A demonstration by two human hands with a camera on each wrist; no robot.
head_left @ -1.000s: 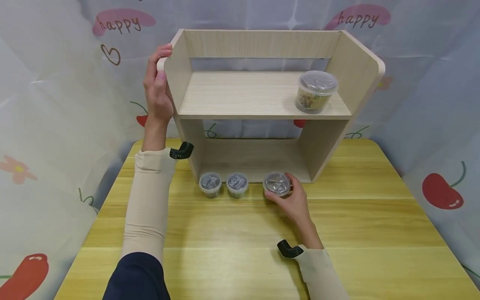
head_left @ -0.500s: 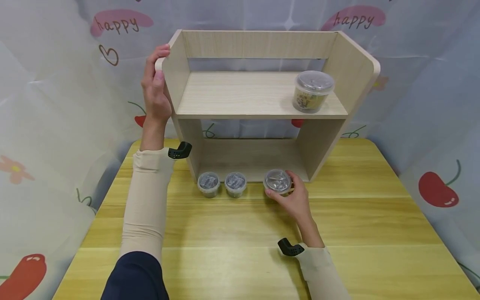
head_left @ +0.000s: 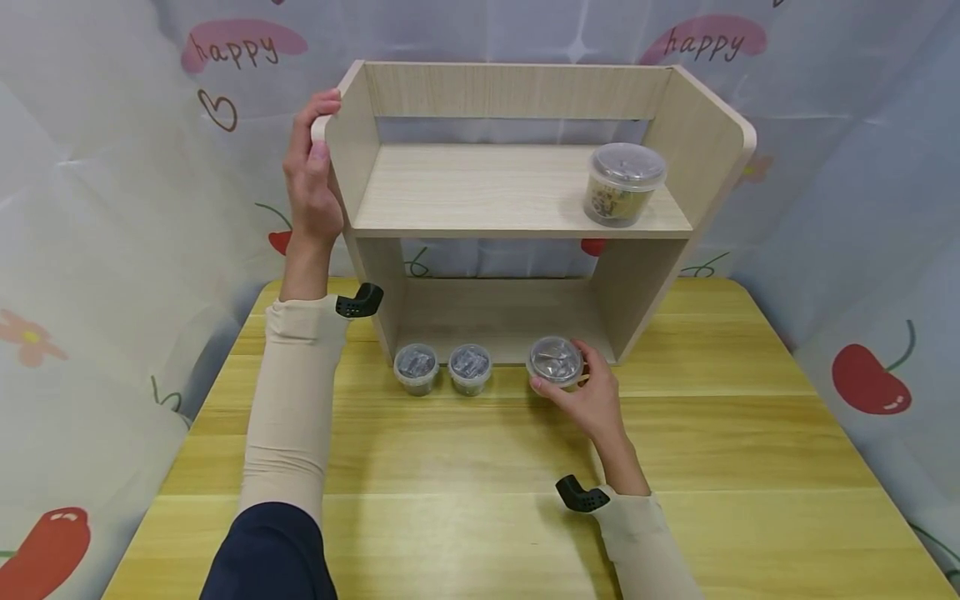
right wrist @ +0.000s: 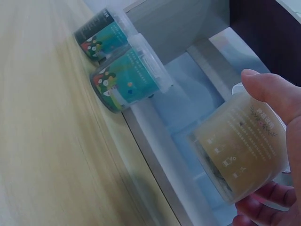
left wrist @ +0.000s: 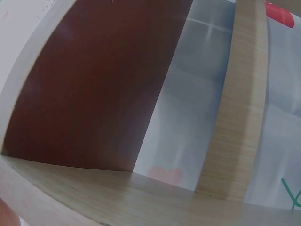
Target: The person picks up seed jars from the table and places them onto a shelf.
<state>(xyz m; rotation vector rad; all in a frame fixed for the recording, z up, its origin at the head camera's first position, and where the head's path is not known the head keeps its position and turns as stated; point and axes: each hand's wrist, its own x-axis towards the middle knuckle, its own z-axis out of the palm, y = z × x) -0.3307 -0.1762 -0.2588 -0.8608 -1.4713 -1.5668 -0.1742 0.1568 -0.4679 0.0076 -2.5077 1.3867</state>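
Observation:
My left hand (head_left: 313, 179) grips the upper left side panel of a pale wooden two-tier shelf (head_left: 465, 187), thumb on the front edge and fingers over the top. At the front right of the lower tier, my right hand (head_left: 596, 404) holds a clear lidded plastic tub (head_left: 555, 360) between thumb and fingers. The right wrist view shows this tub with a tan label (right wrist: 242, 146) printed in white. Two similar tubs, one at far left (head_left: 416, 368) and one beside it (head_left: 471, 368), stand on the table before the shelf; their labels are teal.
A larger lidded tub (head_left: 624, 183) stands at the right end of the upper tier. Under the shelf is a yellow wood-grain table (head_left: 465, 500). Patterned white cloth (head_left: 150, 208) hangs behind and at both sides.
My right hand and its tub have risen slightly and shifted a little right relative to the two standing tubs. My left hand keeps its grip. The head view has moved slightly.

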